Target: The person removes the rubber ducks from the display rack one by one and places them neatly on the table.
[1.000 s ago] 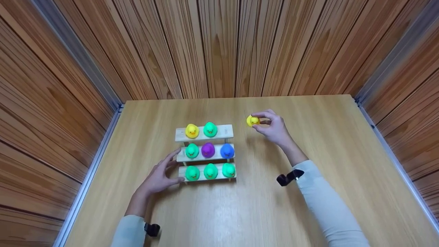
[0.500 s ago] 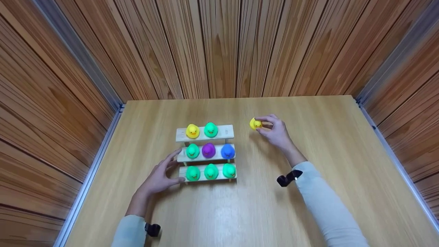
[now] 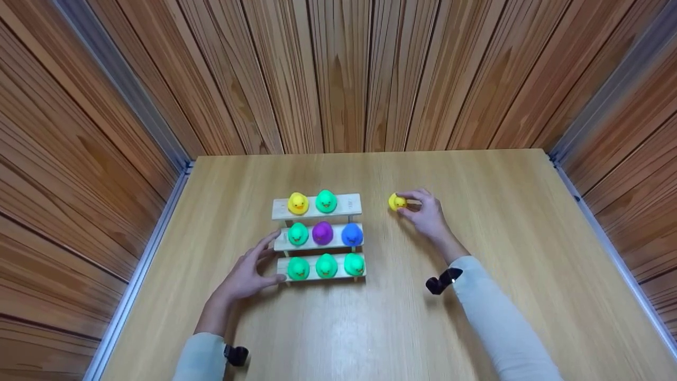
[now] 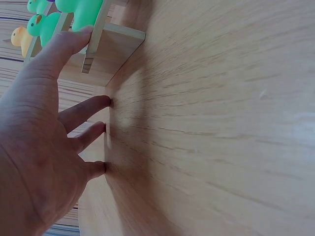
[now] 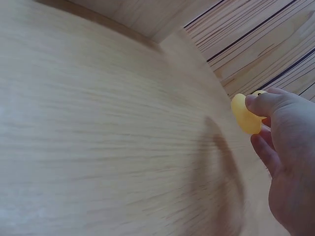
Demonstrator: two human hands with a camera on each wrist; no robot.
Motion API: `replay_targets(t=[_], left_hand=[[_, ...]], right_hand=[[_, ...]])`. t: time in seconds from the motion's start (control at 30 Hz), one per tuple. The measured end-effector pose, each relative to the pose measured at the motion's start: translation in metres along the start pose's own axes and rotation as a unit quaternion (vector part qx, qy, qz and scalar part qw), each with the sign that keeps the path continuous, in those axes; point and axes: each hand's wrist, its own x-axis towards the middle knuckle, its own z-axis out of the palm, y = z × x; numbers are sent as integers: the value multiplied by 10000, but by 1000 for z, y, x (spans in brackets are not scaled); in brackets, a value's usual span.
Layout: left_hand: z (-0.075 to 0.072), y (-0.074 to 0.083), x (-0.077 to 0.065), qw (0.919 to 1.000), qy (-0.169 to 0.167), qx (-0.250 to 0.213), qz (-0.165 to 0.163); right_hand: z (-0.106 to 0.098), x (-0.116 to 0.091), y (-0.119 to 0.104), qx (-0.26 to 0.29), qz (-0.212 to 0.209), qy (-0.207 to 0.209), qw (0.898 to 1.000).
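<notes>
Pinched between the right hand's [image 3: 429, 216] thumb and fingers is a yellow toy duck [image 3: 396, 201], to the right of the rack's top step; in the right wrist view the duck [image 5: 245, 114] is partly covered by the thumb. A three-step wooden rack [image 3: 349, 202] stands at the middle left of the table. My left hand [image 3: 244, 274] lies at its left end, fingers spread. In the left wrist view, the thumb [image 4: 81, 37] touches the lowest board's end, while other fingertips rest on the table.
On the top step sit a yellow duck [image 3: 298, 203] and a green duck [image 3: 326, 201], left of its bare right end. The middle step bears green, purple [image 3: 322, 233] and blue [image 3: 352, 234] ducks; three green ducks line the bottom. Wooden panels [image 3: 338, 79] enclose the table.
The right hand, with the yellow duck, has moved nearer to the person and slightly rightward. My left hand and the rack have stayed in place.
</notes>
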Motion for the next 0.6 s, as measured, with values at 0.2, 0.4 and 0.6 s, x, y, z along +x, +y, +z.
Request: replay_targets(t=[0.2,0.4,0.6], left_hand=[[2,1,1,9999,73,121,15],[2,2,0,9999,73,91,-76],[1,1,1,10000,17,60,-54]], right_hand=[[2,-6,8,83,88,-65,9999],[4,-9,14,95,99,-107,9998],[5,-10,18,4,243,-151,9996]])
